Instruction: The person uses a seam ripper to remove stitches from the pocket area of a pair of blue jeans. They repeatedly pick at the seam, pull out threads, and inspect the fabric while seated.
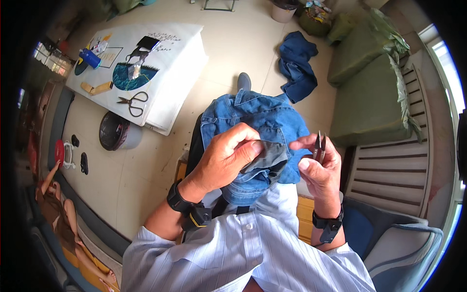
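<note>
A blue denim garment [253, 109] lies bunched across my lap. A piece of dark grey-green cloth [273, 156], which looks like its pocket lining, lies over the denim. My left hand [221, 158] is closed on this cloth, pinching its left edge between thumb and fingers. To the right of the garment, my right hand [321, 173] holds thread snips [319, 145] with both blades pointing up and spread apart. Its index finger reaches left towards the cloth, and the thumb stands away from that fingertip. Whether a thread runs between the hands is too fine to make out.
At the far left, a white-covered table [168, 90] bears large dark scissors [134, 103] and a blue bottle [90, 58]. A bin [127, 138] stands beside it. More denim [297, 65] lies on the floor ahead. Green-covered cushions [372, 100] lie right; a person [61, 207] reclines at left.
</note>
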Available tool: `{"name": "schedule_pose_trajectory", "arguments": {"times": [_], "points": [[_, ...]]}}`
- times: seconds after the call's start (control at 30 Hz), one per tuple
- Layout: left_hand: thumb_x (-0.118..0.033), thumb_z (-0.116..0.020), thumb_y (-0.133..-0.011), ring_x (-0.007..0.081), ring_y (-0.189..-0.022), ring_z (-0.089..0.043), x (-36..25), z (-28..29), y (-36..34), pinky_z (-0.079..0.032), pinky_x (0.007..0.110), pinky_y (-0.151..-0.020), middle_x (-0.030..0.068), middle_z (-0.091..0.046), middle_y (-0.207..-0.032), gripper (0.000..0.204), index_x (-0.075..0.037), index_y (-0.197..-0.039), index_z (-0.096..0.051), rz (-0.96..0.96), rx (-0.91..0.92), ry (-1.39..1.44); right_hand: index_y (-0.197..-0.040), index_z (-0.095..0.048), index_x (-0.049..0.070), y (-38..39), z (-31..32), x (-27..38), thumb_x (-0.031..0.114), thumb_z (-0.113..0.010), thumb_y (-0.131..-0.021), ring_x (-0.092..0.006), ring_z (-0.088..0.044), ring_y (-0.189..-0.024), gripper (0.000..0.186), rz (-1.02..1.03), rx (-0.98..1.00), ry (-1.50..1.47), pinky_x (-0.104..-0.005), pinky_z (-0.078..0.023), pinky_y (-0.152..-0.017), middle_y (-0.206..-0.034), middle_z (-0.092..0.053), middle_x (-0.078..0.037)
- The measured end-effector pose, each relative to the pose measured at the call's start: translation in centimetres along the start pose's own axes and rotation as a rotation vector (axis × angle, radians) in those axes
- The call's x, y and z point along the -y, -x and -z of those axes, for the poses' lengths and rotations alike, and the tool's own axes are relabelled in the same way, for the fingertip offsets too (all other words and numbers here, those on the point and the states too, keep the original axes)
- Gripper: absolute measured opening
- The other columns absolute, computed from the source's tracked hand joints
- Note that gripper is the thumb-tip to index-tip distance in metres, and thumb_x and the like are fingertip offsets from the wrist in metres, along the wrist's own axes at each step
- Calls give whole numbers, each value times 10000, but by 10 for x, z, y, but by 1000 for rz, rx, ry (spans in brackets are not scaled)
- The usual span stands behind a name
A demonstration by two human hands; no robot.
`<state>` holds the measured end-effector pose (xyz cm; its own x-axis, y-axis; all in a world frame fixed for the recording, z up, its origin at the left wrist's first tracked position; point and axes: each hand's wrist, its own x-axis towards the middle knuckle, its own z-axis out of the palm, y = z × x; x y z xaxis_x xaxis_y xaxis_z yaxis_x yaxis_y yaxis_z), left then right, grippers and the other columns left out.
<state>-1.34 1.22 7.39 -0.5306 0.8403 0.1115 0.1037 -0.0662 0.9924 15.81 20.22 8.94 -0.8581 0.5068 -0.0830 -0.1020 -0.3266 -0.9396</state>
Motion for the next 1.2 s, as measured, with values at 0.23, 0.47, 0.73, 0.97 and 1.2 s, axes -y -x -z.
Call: {"name": "schedule_pose_trajectory", "arguments": {"times": [0.23, 0.47, 0.73, 0.97, 1.2], "points": [[-192, -752, -979, 126, -878, -602, 1, -9, -7, -506, 297, -770, 55, -629, -974, 216, -22, -1063, -646, -76, -89, -27, -985, -669, 47, -19, -22, -3, 18, -793, -880, -29, -487, -538, 165, -115, 61, -108, -203, -387, -489, -749, -619, 32], [-91, -845, -733, 310, -959, -630, 4, -20, 32, -504, 423, -879, 118, -611, -1047, 331, -82, -1032, -702, -391, -127, -647, -945, -649, 91, -34, -33, -1, -21, -724, -930, -6, -395, -428, 135, -255, -39, -251, -205, -281, -361, -690, -571, 53], [120, -732, -750, 326, -977, -670, 33, 12, 44, -557, 408, -811, 143, -660, -1085, 309, -58, -1000, -690, -488, -186, -618, -944, -633, 130, -69, -17, -21, -17, -700, -944, -4, -366, -463, 162, -250, -24, -68, -215, -263, -393, -687, -513, 83], [74, -764, -809, 324, -1012, -654, 51, 28, 67, -546, 404, -840, 155, -642, -1154, 245, -60, -1001, -692, -392, -206, -649, -931, -605, 134, -81, -8, -51, 4, -681, -974, -6, -335, -436, 156, -306, -48, -186, -218, -244, -387, -694, -505, 75], [95, -733, -737, 314, -1049, -648, 47, 24, 76, -526, 413, -871, 134, -654, -1189, 332, -89, -1013, -720, -356, -249, -673, -919, -587, 130, -86, 2, -62, 18, -661, -993, -18, -318, -415, 153, -285, -40, -287, -240, -224, -376, -681, -508, 64]]}}
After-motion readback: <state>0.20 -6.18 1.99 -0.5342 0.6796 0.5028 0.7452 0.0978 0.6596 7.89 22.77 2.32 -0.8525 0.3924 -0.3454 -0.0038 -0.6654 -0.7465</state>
